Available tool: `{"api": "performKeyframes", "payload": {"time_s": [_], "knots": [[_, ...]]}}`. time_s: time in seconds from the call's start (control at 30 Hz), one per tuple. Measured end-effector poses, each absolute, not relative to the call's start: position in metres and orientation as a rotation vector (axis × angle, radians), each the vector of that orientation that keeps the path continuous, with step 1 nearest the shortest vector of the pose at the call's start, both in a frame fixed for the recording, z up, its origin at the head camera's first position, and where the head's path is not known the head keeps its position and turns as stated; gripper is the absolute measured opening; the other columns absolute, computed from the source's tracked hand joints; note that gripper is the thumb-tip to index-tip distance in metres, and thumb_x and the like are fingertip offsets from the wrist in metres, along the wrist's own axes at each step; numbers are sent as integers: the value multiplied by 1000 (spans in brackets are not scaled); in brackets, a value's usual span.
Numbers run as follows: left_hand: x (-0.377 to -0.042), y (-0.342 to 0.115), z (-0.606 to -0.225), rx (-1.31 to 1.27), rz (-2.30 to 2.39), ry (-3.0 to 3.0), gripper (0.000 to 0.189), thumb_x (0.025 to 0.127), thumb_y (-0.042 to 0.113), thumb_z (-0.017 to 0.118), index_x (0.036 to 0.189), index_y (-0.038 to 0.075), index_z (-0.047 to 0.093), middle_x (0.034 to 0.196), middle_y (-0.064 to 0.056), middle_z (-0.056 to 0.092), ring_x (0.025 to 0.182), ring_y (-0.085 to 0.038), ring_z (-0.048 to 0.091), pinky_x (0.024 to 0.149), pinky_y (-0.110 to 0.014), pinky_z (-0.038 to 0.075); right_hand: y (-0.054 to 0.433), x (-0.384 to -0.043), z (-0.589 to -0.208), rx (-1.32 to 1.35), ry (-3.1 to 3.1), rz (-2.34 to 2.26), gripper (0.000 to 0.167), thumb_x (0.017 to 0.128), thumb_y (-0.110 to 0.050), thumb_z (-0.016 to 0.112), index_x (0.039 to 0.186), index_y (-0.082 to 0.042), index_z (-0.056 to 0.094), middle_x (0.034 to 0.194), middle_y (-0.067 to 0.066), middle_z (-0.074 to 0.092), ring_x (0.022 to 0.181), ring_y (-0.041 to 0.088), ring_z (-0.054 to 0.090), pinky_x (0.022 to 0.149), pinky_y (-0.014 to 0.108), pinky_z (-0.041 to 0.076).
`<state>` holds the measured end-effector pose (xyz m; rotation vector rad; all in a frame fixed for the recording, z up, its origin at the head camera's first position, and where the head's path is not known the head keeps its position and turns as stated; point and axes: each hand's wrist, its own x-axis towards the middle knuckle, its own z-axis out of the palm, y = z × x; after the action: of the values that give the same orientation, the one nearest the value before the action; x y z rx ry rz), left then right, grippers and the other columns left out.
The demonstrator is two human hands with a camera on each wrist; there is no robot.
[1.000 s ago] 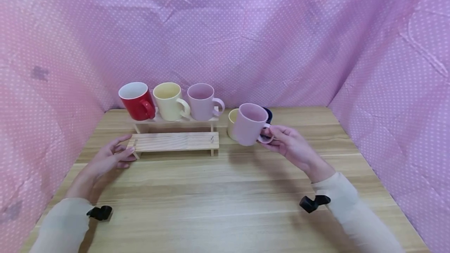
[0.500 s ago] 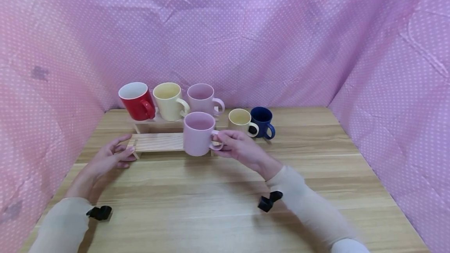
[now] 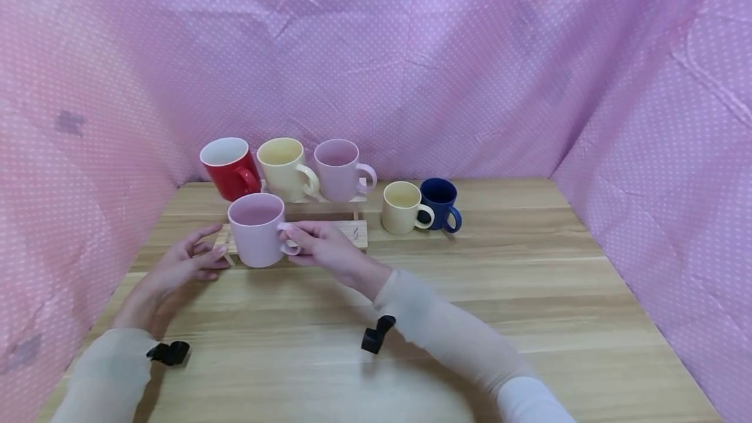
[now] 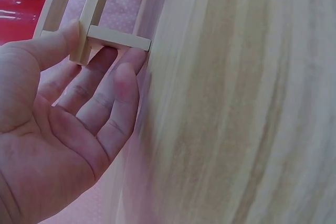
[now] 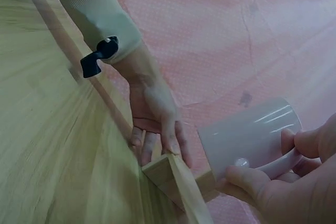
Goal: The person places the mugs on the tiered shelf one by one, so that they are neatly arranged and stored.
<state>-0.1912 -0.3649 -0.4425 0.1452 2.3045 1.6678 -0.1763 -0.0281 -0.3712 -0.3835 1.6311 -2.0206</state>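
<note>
From the head, the right hand (image 3: pixel 329 250) pinches the handle of an upright pink mug (image 3: pixel 256 234), which has slid toward 9 o'clock, from the right end of the two-tier wooden rack (image 3: pixel 354 234) to its left. The red mug (image 3: pixel 226 175) stands at its 11 o'clock, unmoved.

From the left wrist, the left hand (image 4: pixel 63 129) clamps the rack's end, at the palm's 1 o'clock.

From the right wrist, the pink mug sits at the right hand's 11 o'clock; whether it touches the shelf, I cannot tell.
</note>
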Motion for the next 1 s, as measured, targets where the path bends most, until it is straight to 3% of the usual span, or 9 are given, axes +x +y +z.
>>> {"api": "performKeyframes", "payload": {"time_s": [0.23, 0.53, 0.67, 0.8, 1.0], "knots": [[-191, -366, -443, 155, 1690, 2275, 73, 104, 22, 61, 163, 15, 19, 108, 0, 69, 100, -18, 72, 80, -36, 61, -52, -183, -383, -375, 1734, -1987, 32, 107, -20, 54, 121, 5, 67, 118, 9, 67, 107, 18, 63, 96, 34, 55], [-192, -368, -443, 88, 1689, 2249, 76, 102, 25, 64, 163, 14, 19, 111, 7, 69, 101, -18, 72, 83, -36, 60, -76, -185, -393, -385, 1799, -2015, 30, 107, -20, 55, 121, 2, 69, 122, 6, 67, 107, 10, 61, 98, 35, 53], [-191, -368, -445, 83, 1700, 2237, 74, 103, 24, 63, 162, 13, 19, 109, 6, 70, 100, -19, 73, 82, -36, 61, -81, -185, -398, -390, 1891, -1988, 29, 106, -23, 55, 119, -2, 71, 102, 8, 66, 86, 10, 57, 83, 25, 54], [-190, -369, -445, 83, 1695, 2242, 73, 103, 24, 62, 162, 12, 20, 110, 5, 71, 99, -19, 73, 82, -36, 61, -83, -186, -400, -406, 2018, -1933, 27, 106, -26, 57, 118, -7, 72, 87, 13, 56, 72, 11, 48, 62, 22, 41], [-190, -368, -441, 87, 1697, 2238, 75, 104, 26, 61, 163, 13, 17, 114, 4, 72, 101, -17, 72, 83, -35, 60, -87, -189, -396, -415, 2255, -1841, 27, 104, -30, 59, 115, -9, 73, 89, -2, 63, 78, 10, 54, 64, 22, 45]]}}
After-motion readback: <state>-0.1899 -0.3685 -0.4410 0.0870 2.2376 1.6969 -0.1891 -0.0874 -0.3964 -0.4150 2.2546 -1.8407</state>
